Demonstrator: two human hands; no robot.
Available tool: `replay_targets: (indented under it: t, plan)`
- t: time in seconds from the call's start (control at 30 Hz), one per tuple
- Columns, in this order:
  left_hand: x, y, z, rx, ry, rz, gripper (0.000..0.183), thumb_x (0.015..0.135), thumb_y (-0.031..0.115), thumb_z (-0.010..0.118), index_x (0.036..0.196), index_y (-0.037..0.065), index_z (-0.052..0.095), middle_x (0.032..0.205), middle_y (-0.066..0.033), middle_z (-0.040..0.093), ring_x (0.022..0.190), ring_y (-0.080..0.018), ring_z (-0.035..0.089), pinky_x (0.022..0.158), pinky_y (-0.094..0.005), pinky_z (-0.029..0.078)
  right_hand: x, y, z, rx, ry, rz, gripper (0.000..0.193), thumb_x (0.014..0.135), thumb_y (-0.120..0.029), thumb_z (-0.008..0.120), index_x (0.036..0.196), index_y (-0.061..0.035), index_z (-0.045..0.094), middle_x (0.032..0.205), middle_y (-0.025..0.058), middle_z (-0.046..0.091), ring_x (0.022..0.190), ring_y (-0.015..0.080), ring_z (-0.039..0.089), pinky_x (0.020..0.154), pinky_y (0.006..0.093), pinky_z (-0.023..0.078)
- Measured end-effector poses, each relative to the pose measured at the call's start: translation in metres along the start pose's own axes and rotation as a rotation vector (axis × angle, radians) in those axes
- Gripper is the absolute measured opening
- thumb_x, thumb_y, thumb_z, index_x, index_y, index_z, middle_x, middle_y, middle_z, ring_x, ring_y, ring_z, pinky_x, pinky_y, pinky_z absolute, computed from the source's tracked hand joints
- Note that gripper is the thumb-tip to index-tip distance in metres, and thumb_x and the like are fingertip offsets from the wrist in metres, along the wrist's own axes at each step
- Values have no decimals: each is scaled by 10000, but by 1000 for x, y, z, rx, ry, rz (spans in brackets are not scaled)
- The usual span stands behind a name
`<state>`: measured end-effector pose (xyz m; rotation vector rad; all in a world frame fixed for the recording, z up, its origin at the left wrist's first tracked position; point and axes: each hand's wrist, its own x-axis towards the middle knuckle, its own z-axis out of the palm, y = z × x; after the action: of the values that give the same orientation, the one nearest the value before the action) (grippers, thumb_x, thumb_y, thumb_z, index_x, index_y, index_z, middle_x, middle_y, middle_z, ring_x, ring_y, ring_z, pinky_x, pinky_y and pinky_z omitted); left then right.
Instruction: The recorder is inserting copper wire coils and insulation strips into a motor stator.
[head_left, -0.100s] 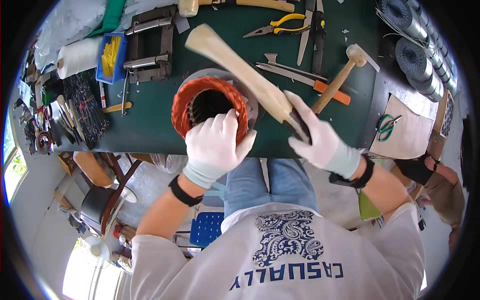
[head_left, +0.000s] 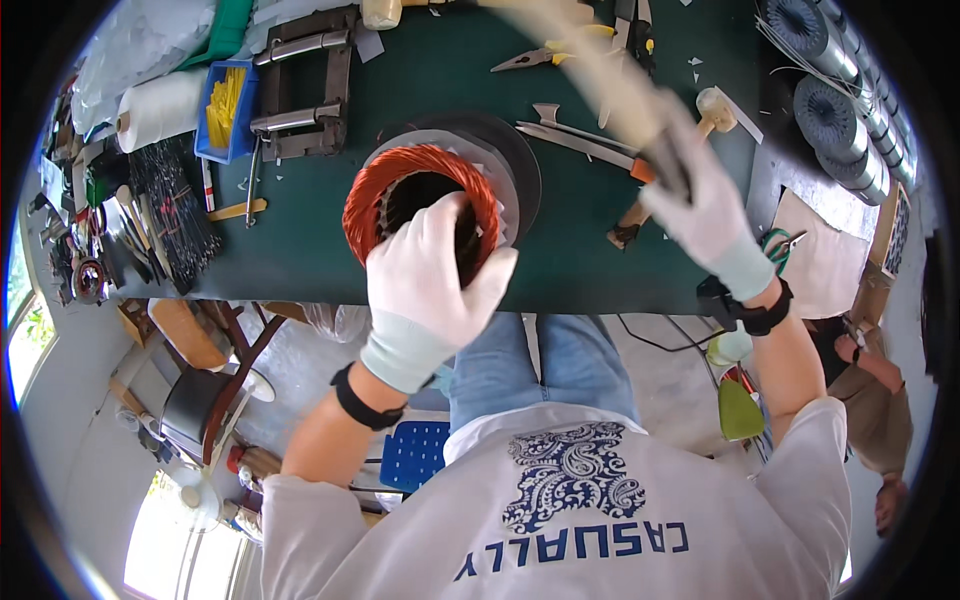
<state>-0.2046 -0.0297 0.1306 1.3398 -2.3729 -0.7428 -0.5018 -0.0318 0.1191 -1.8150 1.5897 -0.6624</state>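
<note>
A motor stator with a thick ring of orange-red copper windings (head_left: 368, 208) stands at the front of the bench, its dark bore facing me. White insulation tips show around its collar. My left hand (head_left: 425, 265), in a white glove, grips the near right part of the ring; the fingers reach over into the bore, where their tips are hidden. Raised at the right, my gloved right hand (head_left: 700, 200) is closed on the dark grip of a pale wooden bat (head_left: 600, 85). The bat is smeared by motion and apart from the stator.
On the green bench (head_left: 300, 225) lie yellow-handled pliers (head_left: 525, 60), a hammer (head_left: 715, 108) and long blades. A metal frame (head_left: 300, 90) and a blue box (head_left: 225, 112) of yellow strips stand left. Wire spools (head_left: 828, 110) and green-handled scissors (head_left: 778, 250) are right; another person (head_left: 875, 400) is beyond.
My right hand has swung the bat up and to the right, away from the stator. My left hand stays at the ring, shifted slightly.
</note>
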Motion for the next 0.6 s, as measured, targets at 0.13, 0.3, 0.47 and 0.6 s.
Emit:
replay_targets:
  t: [0.13, 0.3, 0.47, 0.6]
  plan:
    - [-3, 11, 19, 201, 167, -114, 469, 786, 326, 748, 1079, -5, 591, 786, -76, 579, 619, -264, 605, 529, -351, 502, -10, -23, 14, 715, 212, 721, 696, 913, -65, 562, 1541, -105, 266, 966, 138, 636, 697, 193, 650, 692, 304, 560]
    - [-5, -8, 1, 123, 82, -39, 483, 804, 319, 739, 1118, -16, 590, 854, -112, 640, 680, -281, 644, 567, -375, 513, 5, -20, 0, 113, -180, -10, 707, 845, -66, 594, 1512, -51, 360, 1364, 221, 569, 1144, 218, 655, 949, 297, 512]
    - [-8, -7, 16, 286, 121, 26, 482, 776, 313, 752, 1089, -26, 616, 805, -88, 645, 634, -255, 635, 561, -354, 506, -12, -38, 32, 819, 314, 624, 618, 944, -130, 580, 1506, -138, 323, 1052, 78, 625, 549, 168, 571, 494, 297, 480]
    - [1, -11, -1, 124, 162, 8, 454, 754, 304, 761, 1052, -9, 623, 724, -76, 603, 580, -262, 604, 544, -362, 488, -1, -14, 15, 241, -236, 121, 758, 832, -45, 590, 1544, -110, 339, 1380, 200, 553, 1144, 241, 645, 905, 383, 546]
